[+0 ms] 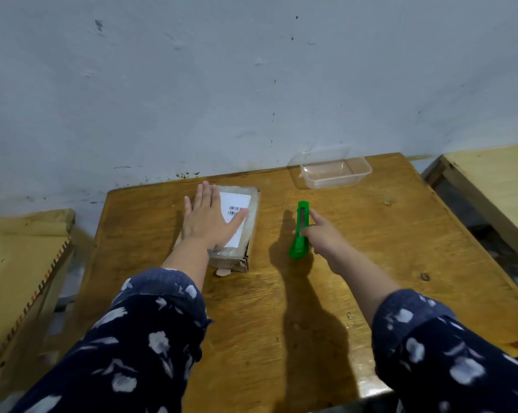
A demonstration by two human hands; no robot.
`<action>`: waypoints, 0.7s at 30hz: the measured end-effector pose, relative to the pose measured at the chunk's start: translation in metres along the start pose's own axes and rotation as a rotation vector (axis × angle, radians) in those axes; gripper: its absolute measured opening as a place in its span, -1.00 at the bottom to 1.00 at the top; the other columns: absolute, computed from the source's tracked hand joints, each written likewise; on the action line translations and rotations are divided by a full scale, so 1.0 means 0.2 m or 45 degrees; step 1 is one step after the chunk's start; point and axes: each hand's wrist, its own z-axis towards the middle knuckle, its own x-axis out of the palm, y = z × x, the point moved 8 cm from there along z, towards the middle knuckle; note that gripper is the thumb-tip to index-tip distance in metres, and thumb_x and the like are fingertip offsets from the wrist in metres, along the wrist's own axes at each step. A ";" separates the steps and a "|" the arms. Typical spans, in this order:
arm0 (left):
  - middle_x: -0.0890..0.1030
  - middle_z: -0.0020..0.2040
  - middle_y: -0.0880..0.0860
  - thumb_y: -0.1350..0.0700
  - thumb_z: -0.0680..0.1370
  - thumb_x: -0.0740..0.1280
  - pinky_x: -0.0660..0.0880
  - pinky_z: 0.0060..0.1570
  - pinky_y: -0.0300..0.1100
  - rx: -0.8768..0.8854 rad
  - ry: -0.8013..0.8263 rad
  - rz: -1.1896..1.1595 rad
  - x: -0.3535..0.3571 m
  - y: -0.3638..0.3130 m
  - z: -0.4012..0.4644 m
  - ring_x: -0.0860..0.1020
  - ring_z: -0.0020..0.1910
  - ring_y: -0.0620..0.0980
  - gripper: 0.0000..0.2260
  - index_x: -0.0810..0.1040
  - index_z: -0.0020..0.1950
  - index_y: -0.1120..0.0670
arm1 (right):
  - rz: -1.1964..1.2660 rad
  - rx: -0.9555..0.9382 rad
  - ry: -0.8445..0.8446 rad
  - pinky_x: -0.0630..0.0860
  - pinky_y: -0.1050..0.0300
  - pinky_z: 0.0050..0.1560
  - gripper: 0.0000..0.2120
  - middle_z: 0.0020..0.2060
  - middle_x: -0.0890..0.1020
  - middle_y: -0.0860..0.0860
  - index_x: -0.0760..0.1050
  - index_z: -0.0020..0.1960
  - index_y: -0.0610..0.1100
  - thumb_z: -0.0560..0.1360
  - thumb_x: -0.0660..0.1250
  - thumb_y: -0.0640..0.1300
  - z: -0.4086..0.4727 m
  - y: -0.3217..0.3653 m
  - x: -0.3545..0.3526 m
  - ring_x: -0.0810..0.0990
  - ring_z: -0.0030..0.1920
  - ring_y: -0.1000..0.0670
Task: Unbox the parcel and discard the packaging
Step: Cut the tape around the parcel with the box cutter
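Note:
A flat parcel [248, 217], wrapped in clear tape with a white barcode label, lies on the wooden table [281, 293] near the wall. My left hand [210, 219] rests flat on its top, fingers spread, covering the label's left part. To the right of the parcel lies a green utility knife [300, 234], pointing away from me. My right hand [323, 236] is closed around its handle, index finger stretched along the right side. The knife looks to be still touching the table.
A clear plastic container [335, 171] stands at the table's far right, next to the grey wall. A yellowish bench or table [19, 263] stands to the left, another wooden table [496, 186] to the right.

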 end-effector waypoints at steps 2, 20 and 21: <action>-0.20 0.58 0.12 -0.45 0.48 -0.18 -0.21 0.50 0.09 0.002 -0.024 -0.002 -0.01 0.03 0.01 -0.24 0.55 0.05 -0.13 -0.18 0.57 0.15 | 0.036 -0.014 -0.100 0.39 0.15 -0.21 -0.47 0.28 0.47 -0.11 0.13 0.50 -0.01 0.58 0.13 -0.26 0.10 0.04 0.04 0.53 0.06 -0.07; -0.25 0.57 0.03 -0.45 0.47 -0.21 -0.24 0.51 0.01 0.384 -0.070 0.043 -0.01 0.13 0.16 -0.29 0.53 -0.06 -0.15 -0.21 0.57 0.09 | -1.308 -0.665 -0.296 0.29 -0.03 0.23 -0.62 0.25 0.55 -0.03 0.45 0.34 0.04 0.52 0.29 0.00 0.70 0.47 0.30 0.38 0.30 -0.11; -0.26 0.57 0.03 -0.45 0.46 -0.22 -0.24 0.51 0.02 0.392 -0.073 0.043 -0.01 0.13 0.17 -0.29 0.53 -0.06 -0.14 -0.22 0.57 0.09 | -1.322 -0.712 -0.308 0.28 -0.02 0.22 -0.64 0.25 0.56 -0.01 0.47 0.32 0.05 0.53 0.28 0.00 0.72 0.50 0.31 0.38 0.29 -0.10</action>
